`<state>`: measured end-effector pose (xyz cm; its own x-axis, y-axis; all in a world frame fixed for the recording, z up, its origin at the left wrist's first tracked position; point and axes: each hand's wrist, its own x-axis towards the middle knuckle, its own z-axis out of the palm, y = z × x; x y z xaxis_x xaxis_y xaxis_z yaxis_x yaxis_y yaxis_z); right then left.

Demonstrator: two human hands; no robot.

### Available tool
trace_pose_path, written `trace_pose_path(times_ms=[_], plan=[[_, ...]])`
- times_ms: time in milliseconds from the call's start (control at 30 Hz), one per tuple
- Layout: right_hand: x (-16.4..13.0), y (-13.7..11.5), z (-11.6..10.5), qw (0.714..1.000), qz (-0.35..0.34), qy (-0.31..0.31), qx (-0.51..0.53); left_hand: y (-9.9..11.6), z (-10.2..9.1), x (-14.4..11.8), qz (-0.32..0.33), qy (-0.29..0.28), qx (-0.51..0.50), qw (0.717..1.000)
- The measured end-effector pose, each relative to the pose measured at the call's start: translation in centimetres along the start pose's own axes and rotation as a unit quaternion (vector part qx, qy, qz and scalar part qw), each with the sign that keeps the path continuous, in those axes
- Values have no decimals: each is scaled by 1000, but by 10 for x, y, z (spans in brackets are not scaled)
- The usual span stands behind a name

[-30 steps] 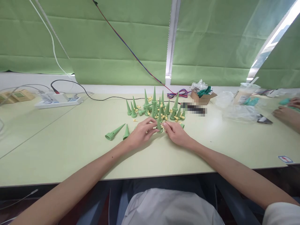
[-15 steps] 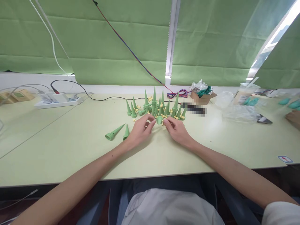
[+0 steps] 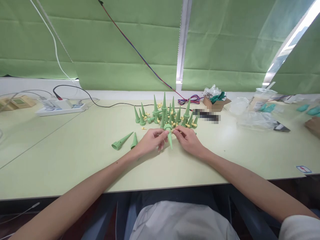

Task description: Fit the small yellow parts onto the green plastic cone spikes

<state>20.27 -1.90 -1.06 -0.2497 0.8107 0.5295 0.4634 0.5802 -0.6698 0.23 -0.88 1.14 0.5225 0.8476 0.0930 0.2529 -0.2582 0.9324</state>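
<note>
Between the thumb and fingers of my left hand [image 3: 153, 140] is a green plastic watering spike [image 3: 170, 139], its tip slanting down towards me. My right hand [image 3: 187, 137] is pinched at the spike's right side on a small yellow valve [image 3: 172, 131], mostly hidden by the fingertips. Just beyond both hands stand several upright green spikes [image 3: 164, 103], many with yellow valves at their bases. One loose yellow valve [image 3: 143, 128] lies left of this cluster. Two more spikes, a long one [image 3: 122, 141] and another [image 3: 134, 140] beside my left wrist, lie on the table.
At the back left is a white power strip [image 3: 62, 107] with a black cable. Behind the spikes lies a coiled red-and-blue wire [image 3: 191, 100]. A cardboard box [image 3: 215, 105], a drink cup [image 3: 260, 100], plastic bags and a phone [image 3: 282, 127] occupy the right. Another person's hand [image 3: 313, 122] shows far right.
The spike between my hands has turned from base-end towards me to tip pointing down and towards me. My left fingers have closed around it; my right hand has stayed close by.
</note>
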Motion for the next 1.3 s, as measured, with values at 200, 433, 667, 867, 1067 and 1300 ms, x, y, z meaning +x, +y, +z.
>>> trace_pose_path(times_ms=[200, 433, 667, 867, 1067, 1300], plan=[[-1, 3, 2, 1000, 1, -12, 6, 1, -1, 0, -5, -9, 8, 1000], [-1, 3, 2, 1000, 3, -15, 24, 1, 1, -1, 48, 25, 78, 995], [-2, -1, 3, 996, 42, -33, 72, -4, 3, 1, 175, 96, 205, 958], [-3, -2, 5, 990, 58, -43, 120, -11, 1, 2, 259, 125, 265, 920], [-1, -2, 5, 991, 50, -31, 123, -10, 4, 4, 264, 152, 283, 909], [-3, -4, 2, 996, 22, -10, 81, 0, 3, 0, 83, 77, 107, 988]])
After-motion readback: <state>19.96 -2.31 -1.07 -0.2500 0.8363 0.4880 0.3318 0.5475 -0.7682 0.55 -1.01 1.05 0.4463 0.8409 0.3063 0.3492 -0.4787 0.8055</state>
